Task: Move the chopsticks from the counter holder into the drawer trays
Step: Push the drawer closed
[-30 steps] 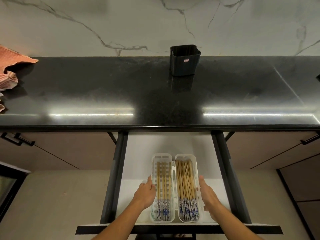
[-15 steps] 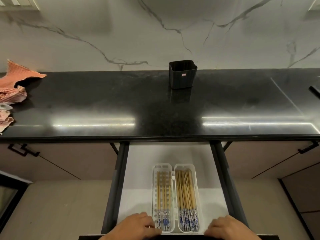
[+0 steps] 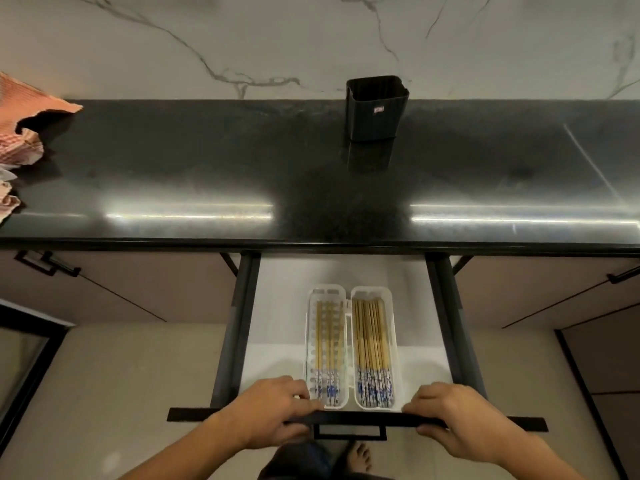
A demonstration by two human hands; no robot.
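Note:
Two white trays lie side by side in the open drawer (image 3: 277, 306). The left tray (image 3: 310, 341) holds a few wooden chopsticks (image 3: 329, 344) with blue-patterned ends. The right tray (image 3: 394, 341) holds several more chopsticks (image 3: 372, 344). The black counter holder (image 3: 375, 109) stands at the back of the counter, and no chopsticks show above its rim. My left hand (image 3: 273, 410) and my right hand (image 3: 453, 417) both grip the drawer's black front edge (image 3: 360, 418), fingers curled over it, either side of the trays.
A crumpled red-checked cloth (image 3: 20, 133) lies at the counter's far left. Closed cabinet fronts with black handles (image 3: 45, 265) flank the drawer. The drawer's pull handle (image 3: 349, 433) sits between my hands. My bare foot (image 3: 358, 459) shows on the floor below.
My hands left the sides of the trays, drew back toward me and closed over the drawer's front edge. The trays and holder stayed put.

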